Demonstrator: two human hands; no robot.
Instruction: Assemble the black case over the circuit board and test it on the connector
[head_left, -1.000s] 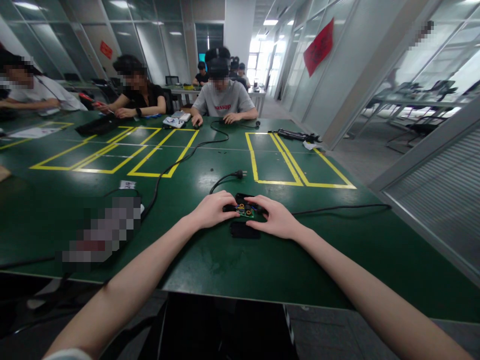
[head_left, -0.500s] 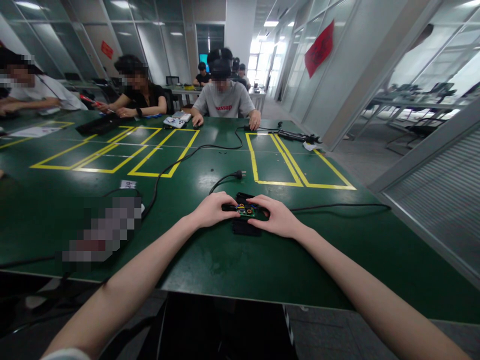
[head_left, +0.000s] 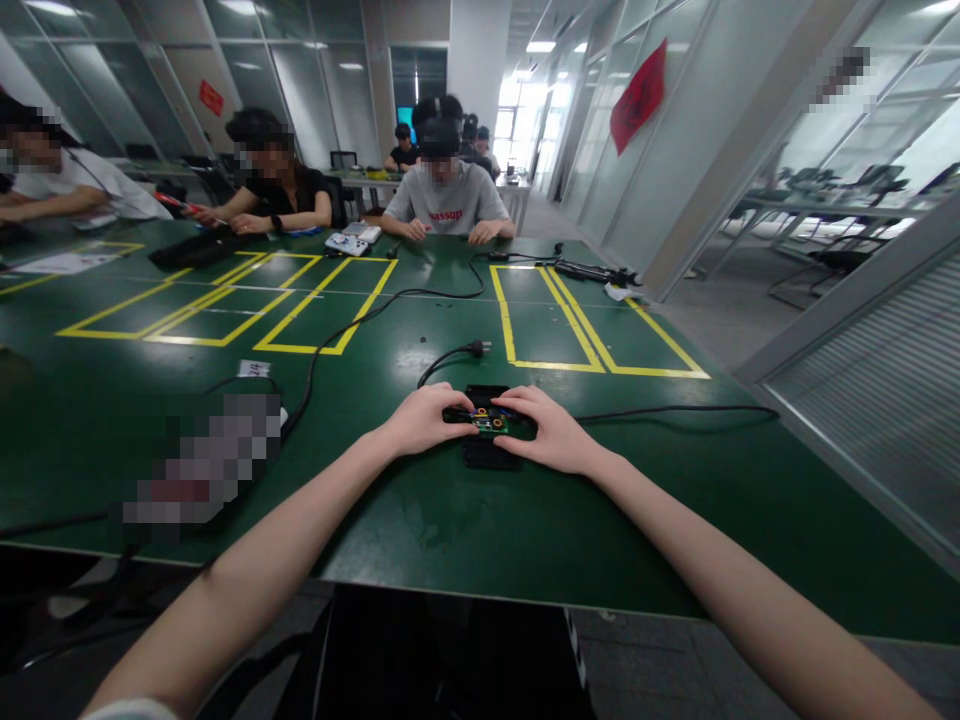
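The left hand [head_left: 421, 420] and the right hand [head_left: 551, 432] are meeting over a small black casing [head_left: 486, 393], which is lying on the green table [head_left: 465, 530] just in front of the person, a little in from the near edge. The casing is lying open with its long axis running left to right across the view, one end toward each hand, and a circuit board [head_left: 486, 421] with orange and yellow parts is showing face up inside it. Each hand is curling its fingers inward and pinching one end of the casing between thumb and fingertips, with both palms resting low on the table. A flat black cover [head_left: 489, 456] is lying just nearer the person, touching the casing's near side and parallel to it. A short cord is curving away from behind the left hand to a plug [head_left: 477, 348] pointing right, and a thin black lead [head_left: 675, 410] is running off to the right from under the right hand. Beyond these, yellow tape [head_left: 517, 330] is marking out rectangles, and a long cable [head_left: 352, 325] is snaking across the table. A white label [head_left: 255, 368] is lying to the left, its writing too small to read. Across the table a person in a grey shirt [head_left: 446, 205] is sitting, with the red letters "assup" readable on it; the marks on a red banner [head_left: 637, 95] on the glass wall are not legible.
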